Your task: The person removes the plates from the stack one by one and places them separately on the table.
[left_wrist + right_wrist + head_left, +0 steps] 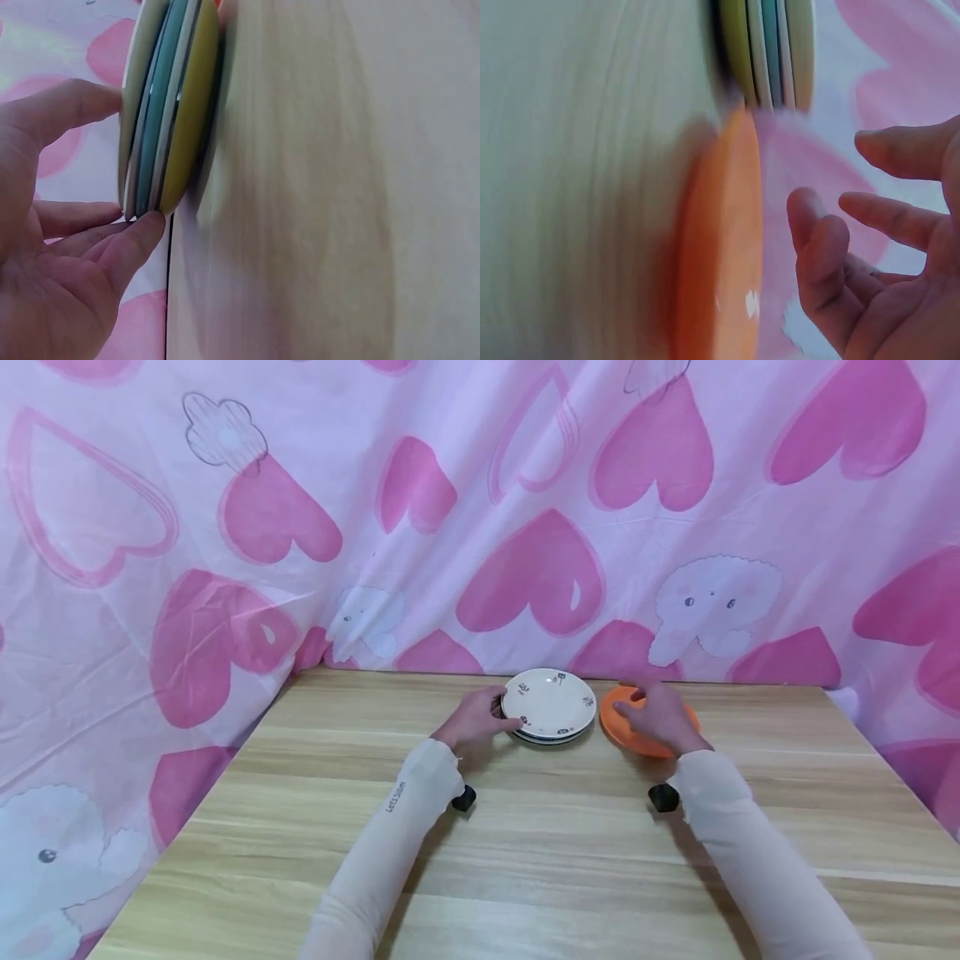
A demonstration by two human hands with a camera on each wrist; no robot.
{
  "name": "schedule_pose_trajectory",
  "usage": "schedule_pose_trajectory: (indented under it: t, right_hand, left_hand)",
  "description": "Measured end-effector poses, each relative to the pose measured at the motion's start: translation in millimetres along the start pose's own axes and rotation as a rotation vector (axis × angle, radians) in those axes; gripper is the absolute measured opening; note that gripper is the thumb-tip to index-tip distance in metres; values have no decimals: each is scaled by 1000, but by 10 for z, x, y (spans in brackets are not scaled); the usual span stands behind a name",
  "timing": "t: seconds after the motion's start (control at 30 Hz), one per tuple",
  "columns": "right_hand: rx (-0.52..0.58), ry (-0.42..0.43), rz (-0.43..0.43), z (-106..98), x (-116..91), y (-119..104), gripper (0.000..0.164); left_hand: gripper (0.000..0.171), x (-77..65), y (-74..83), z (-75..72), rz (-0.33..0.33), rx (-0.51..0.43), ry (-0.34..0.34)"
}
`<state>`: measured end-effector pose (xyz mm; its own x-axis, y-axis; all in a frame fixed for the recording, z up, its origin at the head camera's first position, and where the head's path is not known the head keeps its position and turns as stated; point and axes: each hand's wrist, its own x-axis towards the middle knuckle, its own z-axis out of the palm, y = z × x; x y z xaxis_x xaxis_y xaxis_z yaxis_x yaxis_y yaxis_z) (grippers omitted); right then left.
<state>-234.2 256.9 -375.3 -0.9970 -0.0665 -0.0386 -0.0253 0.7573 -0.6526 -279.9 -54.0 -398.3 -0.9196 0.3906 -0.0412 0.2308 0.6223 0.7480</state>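
Note:
A stack of several plates [549, 702] stands near the table's back edge. On top is a white plate with small dark drawings round its rim; the left wrist view shows teal, white and yellow layers [187, 112] beneath it. My left hand [474, 718] holds the stack's left side, thumb on the upper rim and fingertips against the edge lower down. Just right of the stack lies an orange plate [617, 727]. Above it hovers my right hand [663, 717], fingers loosely bent and spread, apart from the plate in the right wrist view [885, 262].
The light wood-grain table [525, 860] extends toward me in front of the plates. A pink curtain [420, 568] with hearts and cartoon figures hangs close behind the table and along its left side. Dark wrist cameras [663, 797] sit under both sleeves.

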Motion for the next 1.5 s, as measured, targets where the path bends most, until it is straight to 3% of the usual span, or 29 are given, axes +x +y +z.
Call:
schedule_pose_trajectory:
  t: [0.23, 0.43, 0.77, 1.1, 1.27, 1.5]
  right_hand:
    - [61, -9, 27, 250, 82, -137, 61]
    - [104, -36, 44, 365, 115, -165, 63]
    - [170, -26, -3, 481, 152, -203, 65]
    - [116, -42, 14, 533, 235, -239, 68]
    - [169, -47, 40, 532, 251, -248, 70]
    - [368, -65, 153, 547, 262, -271, 78]
  left_hand:
    - [78, 5, 20, 12, -61, -9, -7]
    - [69, 27, 20, 5, -40, -14, -6]
    - [63, 36, -8, -5, -13, 10, -10]
    - [58, 38, 14, -30, 27, 23, -16]
    - [56, 54, 33, -39, 22, 26, -26]
    - [49, 35, 26, -19, 4, 47, -26]
